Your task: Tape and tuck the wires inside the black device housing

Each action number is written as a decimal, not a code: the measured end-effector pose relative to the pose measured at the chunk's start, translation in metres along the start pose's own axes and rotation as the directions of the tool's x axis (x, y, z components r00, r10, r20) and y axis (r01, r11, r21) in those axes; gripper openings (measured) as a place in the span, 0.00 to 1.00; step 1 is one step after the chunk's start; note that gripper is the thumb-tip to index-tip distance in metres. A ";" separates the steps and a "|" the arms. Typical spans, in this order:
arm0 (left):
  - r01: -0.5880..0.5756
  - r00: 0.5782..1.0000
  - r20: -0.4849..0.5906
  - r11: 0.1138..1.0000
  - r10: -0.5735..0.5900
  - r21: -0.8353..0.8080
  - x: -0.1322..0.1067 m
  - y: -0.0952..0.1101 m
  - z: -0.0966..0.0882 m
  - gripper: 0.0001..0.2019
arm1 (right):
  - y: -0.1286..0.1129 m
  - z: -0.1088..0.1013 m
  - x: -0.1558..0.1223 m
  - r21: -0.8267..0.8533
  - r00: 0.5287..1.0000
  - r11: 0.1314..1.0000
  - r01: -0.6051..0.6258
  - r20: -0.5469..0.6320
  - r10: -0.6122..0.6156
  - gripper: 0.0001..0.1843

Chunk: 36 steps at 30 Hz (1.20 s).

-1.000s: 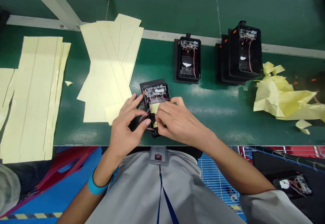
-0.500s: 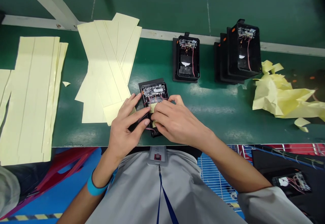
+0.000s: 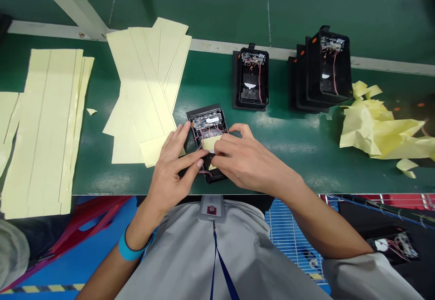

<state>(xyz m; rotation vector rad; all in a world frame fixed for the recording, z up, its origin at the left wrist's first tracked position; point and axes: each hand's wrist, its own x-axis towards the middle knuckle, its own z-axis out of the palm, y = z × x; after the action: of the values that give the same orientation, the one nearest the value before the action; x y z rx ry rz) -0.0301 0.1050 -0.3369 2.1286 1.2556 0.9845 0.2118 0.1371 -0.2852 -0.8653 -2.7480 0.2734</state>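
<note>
A black plastic housing (image 3: 216, 178) lies tilted slightly at the table's front edge, with a circuit board (image 3: 206, 121) at its far end and thin wires inside. Across its middle is a pale yellow paper piece (image 3: 211, 142). My right hand (image 3: 243, 155) is closed over the housing's right side, fingertips pinching the yellow paper; the exact grip is partly hidden. My left hand (image 3: 175, 166) rests along the left side with fingers stretched out. Its index fingertip and thumb reach over the rim beside the paper.
Yellow paper sheets (image 3: 142, 96) lie behind my left hand, and more strips (image 3: 47, 132) at far left. Another open housing (image 3: 250, 80) stands at the back, with a housing stack (image 3: 328, 69) to its right. Crumpled yellow paper (image 3: 370, 128) lies at far right.
My right hand has shifted slightly right, and the yellow paper moved with its fingertips, showing more of its surface. My left hand stays against the housing, its index finger and thumb slightly further right.
</note>
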 end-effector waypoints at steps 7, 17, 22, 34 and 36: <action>0.002 1.000 0.006 1.000 -0.002 0.031 0.001 0.005 0.001 0.13 | 0.003 -0.003 -0.007 0.022 0.998 1.000 -0.004 0.064 0.003 0.15; 0.004 1.000 0.002 0.999 -0.004 0.042 0.000 0.014 0.004 0.15 | -0.002 -0.005 -0.017 0.144 0.994 0.984 -0.101 -0.027 0.106 0.12; 0.045 0.999 0.021 0.999 -0.045 0.017 -0.002 0.019 0.007 0.15 | -0.028 0.002 -0.016 0.041 0.931 0.941 -0.336 -0.134 0.338 0.09; 0.065 0.990 0.121 0.995 -0.075 0.081 -0.002 0.029 0.010 0.18 | -0.047 0.027 -0.022 0.201 0.785 0.817 -0.540 -0.229 0.576 0.09; 0.065 0.990 0.117 0.994 -0.075 0.093 -0.002 0.028 0.011 0.18 | -0.047 0.027 -0.024 0.200 0.765 0.808 -0.554 -0.261 0.589 0.08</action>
<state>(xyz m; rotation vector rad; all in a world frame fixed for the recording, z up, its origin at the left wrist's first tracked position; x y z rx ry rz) -0.0069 0.0892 -0.3249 2.1599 1.3274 0.7724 0.1979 0.0830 -0.3034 -1.5591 -2.0907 0.3567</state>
